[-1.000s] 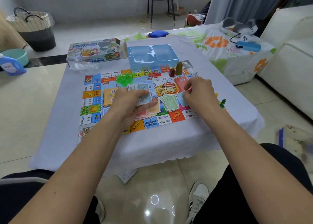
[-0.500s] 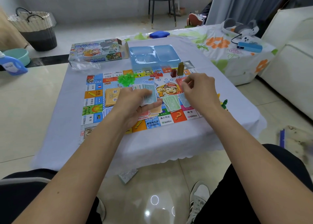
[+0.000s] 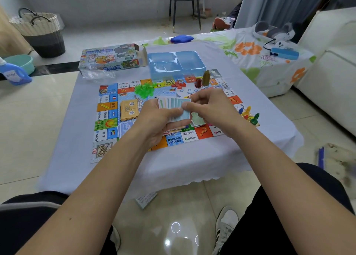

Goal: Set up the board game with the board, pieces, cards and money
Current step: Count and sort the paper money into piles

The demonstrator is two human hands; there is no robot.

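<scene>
left hand (image 3: 158,120) grips a fanned stack of money (image 3: 174,105) over the board (image 3: 107,108), right hand (image 3: 210,108) pinching the top note. thin notes cling, so two could peel off together, or the fan slips onto the green pieces (image 3: 144,90).

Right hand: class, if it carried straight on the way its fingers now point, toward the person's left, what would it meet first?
The right hand would first meet the fanned play money gripped in the left hand; its thumb already looks to touch it, though depth is unclear.
</scene>
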